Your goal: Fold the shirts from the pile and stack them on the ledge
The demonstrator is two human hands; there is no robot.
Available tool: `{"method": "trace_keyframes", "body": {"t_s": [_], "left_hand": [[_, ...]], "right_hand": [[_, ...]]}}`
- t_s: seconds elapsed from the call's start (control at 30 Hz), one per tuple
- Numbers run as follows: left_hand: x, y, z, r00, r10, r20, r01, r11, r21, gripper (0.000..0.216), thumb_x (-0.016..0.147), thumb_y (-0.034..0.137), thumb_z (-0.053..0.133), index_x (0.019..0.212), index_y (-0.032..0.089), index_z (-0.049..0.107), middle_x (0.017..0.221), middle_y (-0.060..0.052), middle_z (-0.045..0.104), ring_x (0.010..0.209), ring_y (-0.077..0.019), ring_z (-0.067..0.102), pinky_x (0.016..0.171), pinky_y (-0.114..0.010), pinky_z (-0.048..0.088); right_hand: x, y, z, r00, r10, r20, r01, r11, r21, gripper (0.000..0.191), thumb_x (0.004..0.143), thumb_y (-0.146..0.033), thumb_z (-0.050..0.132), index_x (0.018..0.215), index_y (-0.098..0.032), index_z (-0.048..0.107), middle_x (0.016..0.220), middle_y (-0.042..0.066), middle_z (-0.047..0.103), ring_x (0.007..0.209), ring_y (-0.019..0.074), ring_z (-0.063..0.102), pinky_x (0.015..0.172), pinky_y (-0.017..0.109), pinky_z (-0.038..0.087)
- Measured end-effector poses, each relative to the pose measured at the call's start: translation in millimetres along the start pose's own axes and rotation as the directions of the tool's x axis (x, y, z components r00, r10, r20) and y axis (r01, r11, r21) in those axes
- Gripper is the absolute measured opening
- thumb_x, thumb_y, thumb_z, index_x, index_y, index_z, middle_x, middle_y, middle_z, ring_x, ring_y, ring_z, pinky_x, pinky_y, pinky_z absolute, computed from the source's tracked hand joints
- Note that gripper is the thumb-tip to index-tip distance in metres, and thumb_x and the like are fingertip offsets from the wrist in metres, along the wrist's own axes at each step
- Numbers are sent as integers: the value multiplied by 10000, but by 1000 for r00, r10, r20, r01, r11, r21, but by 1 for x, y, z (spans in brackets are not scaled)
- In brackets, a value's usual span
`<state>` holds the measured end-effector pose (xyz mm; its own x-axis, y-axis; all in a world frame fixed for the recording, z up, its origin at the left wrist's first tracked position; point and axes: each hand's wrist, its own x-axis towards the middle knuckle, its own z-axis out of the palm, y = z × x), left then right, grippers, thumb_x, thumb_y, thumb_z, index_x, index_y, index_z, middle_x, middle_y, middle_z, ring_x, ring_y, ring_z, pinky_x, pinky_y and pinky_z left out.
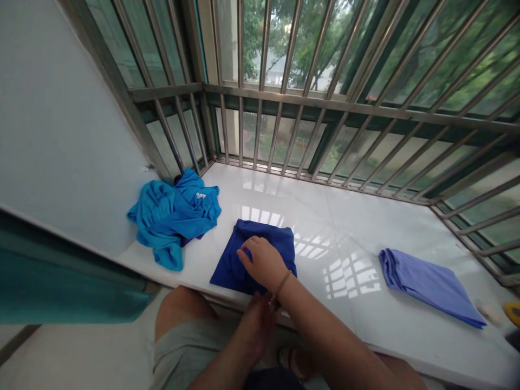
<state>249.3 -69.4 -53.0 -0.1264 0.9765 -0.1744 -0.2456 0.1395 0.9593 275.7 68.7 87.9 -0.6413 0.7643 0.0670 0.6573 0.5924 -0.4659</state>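
Observation:
A dark blue cloth (268,238), folded into a rough square, lies on the white sill (325,216) near its front edge. My right hand (263,264) rests on top of it, fingers curled onto a fold at the cloth's middle. A thin band sits on that wrist. My left hand (257,320) is just below the right wrist at the sill's front edge, close to the cloth's near border. Its fingers are hidden under the right wrist.
A crumpled turquoise garment (174,216) lies in the sill's left corner against the wall. A folded lilac cloth (430,284) lies at the right, with a yellow object (514,311) at the frame's edge. Metal window bars (284,103) enclose the sill. My knee (179,314) is below.

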Motion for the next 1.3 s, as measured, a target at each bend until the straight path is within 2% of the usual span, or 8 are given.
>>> {"method": "trace_keyframes", "body": {"t_s": [0.1,0.2,0.37,0.47,0.6,0.8,1.07,1.3], "left_hand": [[-7,2,-16,974,-206,-95,159,918,-364,469,1034,673,570,1223,253,659,1369,-175,762,1262,-327,761,1083,-570,630],[-8,12,-28,928,-288,-238,175,898,-405,424,957,572,725,1224,266,604,1253,-138,778,1192,-289,784,1070,-514,635],[-1,47,-52,929,-13,-371,89,978,190,561,913,563,755,1301,241,509,1104,-90,737,799,-227,777,714,-407,665],[8,69,-64,891,374,-257,-106,722,683,532,966,498,701,1403,235,546,1290,-144,695,1053,-288,756,844,-442,655],[34,78,-73,934,357,-24,-145,438,887,579,959,334,702,1520,264,578,1450,-149,630,1236,-334,713,988,-471,620],[49,81,-101,932,350,90,-281,544,791,125,985,253,612,980,238,736,1057,-83,718,985,-245,742,922,-391,623],[15,100,-155,921,388,37,-250,516,820,98,968,336,657,902,268,681,1051,-38,754,938,-233,756,850,-354,626],[32,105,-148,921,389,8,-168,379,910,167,1020,389,630,1017,249,721,1036,-62,765,972,-285,752,922,-442,620]], "right_hand": [[0,27,-20,994,32,-101,-45,992,-122,289,1140,-370,502,1126,-209,742,1182,110,758,1152,261,651,1078,388,466],[16,44,-28,996,49,-74,-64,974,-218,283,1124,-363,527,1224,-201,735,1250,131,750,1213,284,628,1087,404,458],[58,41,-13,992,82,98,-46,947,-319,365,1085,-419,604,1354,-188,691,1394,168,711,1359,323,585,1171,459,404],[78,39,1,976,161,144,-107,939,-326,389,1035,-441,683,1297,-156,718,1305,204,754,1278,358,658,1111,494,457],[90,49,11,955,199,217,-131,947,-294,285,1054,-395,639,1189,-178,766,1198,179,801,1121,328,744,981,439,528],[88,69,2,980,62,188,-29,984,-174,348,1170,-380,424,1283,-202,700,1278,109,777,1186,224,712,983,306,487],[114,70,16,983,93,160,-65,982,-177,372,1185,-425,392,1268,-216,689,1296,117,759,1187,235,711,980,325,487],[116,76,32,960,267,84,-238,937,-256,371,1171,-422,412,1303,-173,653,1293,175,748,1167,281,736,958,375,530]]}}
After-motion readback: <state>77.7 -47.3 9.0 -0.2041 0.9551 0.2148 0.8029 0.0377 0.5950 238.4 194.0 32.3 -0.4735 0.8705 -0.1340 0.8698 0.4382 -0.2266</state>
